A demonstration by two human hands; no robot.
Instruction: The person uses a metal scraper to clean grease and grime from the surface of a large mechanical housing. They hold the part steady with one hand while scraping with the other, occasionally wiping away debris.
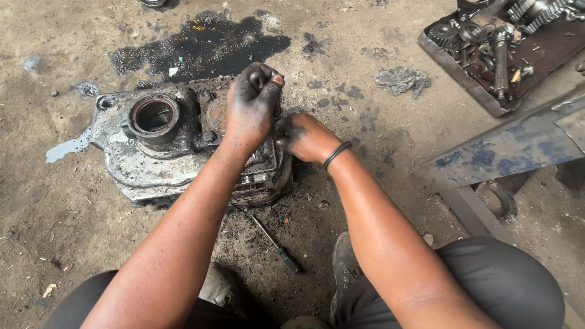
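- The oily, silver-grey cast-metal engine casing (158,152) lies flat on the dirt floor, with a round open bore on its left part.
- A black oil stain (201,45) spreads on the ground just behind the casing.
- A rusty metal tray of gears and shafts (496,52) sits well apart at upper right.
- The left hand (253,106), blackened with grease, is curled into a closed fist above the casing's right part; what it grips is hidden.
- The right hand (304,137) presses against the casing's right edge, fingers hidden, so its grip cannot be told.
- A thin black-handled screwdriver (277,244) lies on the ground near the casing's front.
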